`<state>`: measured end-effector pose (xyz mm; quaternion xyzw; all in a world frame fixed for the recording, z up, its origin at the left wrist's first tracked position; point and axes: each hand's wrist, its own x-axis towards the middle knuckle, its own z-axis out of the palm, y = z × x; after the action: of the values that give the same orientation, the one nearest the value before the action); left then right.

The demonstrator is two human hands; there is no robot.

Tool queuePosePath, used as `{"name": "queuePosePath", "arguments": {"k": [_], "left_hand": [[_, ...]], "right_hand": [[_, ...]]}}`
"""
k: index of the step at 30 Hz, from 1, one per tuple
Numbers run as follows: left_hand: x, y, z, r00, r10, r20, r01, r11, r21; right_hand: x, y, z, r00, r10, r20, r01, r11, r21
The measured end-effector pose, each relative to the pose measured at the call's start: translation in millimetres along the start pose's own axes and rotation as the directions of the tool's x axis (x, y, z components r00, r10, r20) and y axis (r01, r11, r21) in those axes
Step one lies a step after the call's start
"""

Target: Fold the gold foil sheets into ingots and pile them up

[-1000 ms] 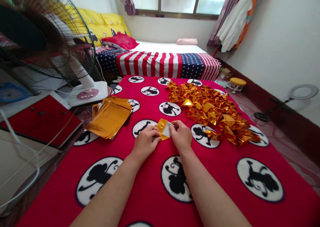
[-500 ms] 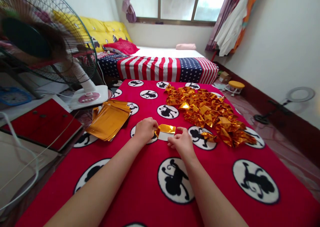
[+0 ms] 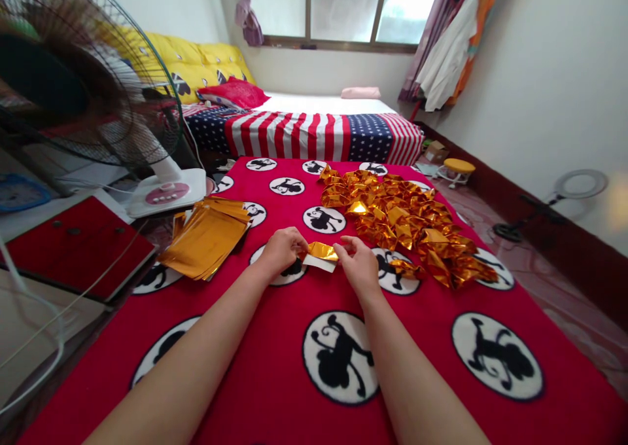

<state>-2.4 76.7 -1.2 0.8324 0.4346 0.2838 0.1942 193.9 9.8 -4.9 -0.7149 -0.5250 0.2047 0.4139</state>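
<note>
A small, partly folded sheet of gold foil paper (image 3: 322,251) is held between my hands just above the red cloth (image 3: 255,360). Its gold side faces up at the back and a white strip shows along the front. My left hand (image 3: 285,252) pinches the left end with thumb and fingers. At the right end, my right hand (image 3: 357,262) grips the paper between thumb and fingertips. To the left lies a stack of flat gold foil sheets (image 3: 206,239). A heap of folded gold foil pieces (image 3: 397,213) spreads to the right, with one piece (image 3: 406,268) nearest my right hand.
A standing fan (image 3: 167,193) with blurred blades is at the left, beside a red panel (image 3: 78,245) and a white cable (image 3: 53,301). Behind the table is a bed with a striped, starred cover (image 3: 304,134). A yellow stool (image 3: 458,167) and a ring light (image 3: 581,184) stand right.
My right hand has moved its grip to the paper's upper right corner, and the white strip now looks narrower. The whole view has shifted slightly.
</note>
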Motion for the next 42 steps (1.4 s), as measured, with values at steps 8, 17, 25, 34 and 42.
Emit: {"name": "queuePosePath", "arguments": {"k": [8, 17, 25, 34, 42], "left_hand": [[13.6, 7.1, -14.0, 0.992, -0.035, 0.125, 0.010, 0.980, 0.199], [-26.0, 30.5, -21.9, 0.999, 0.031, -0.039, -0.023, 0.981, 0.191], [-59.0, 24.2, -0.7, 0.991, 0.130, -0.020, -0.128, 0.989, 0.067], [-65.8, 15.7, 2.8, 0.992, 0.109, -0.061, -0.111, 0.993, -0.030], [-68.5, 20.2, 0.2, 0.998, 0.039, -0.051, -0.045, 0.990, -0.131]], "right_hand": [[-39.3, -16.3, 15.2, 0.913, 0.182, 0.364, -0.308, 0.894, 0.327], [-63.9, -29.7, 18.2, 0.876, 0.206, 0.436, -0.409, 0.797, 0.444], [-64.6, -26.7, 7.0, 0.830, 0.135, 0.541, -0.426, 0.779, 0.460], [-55.8, -7.6, 1.0, 0.873, -0.394, 0.288, 0.337, 0.913, 0.229], [-50.7, -0.4, 1.3, 0.820, -0.446, 0.359, 0.413, 0.895, 0.168]]}}
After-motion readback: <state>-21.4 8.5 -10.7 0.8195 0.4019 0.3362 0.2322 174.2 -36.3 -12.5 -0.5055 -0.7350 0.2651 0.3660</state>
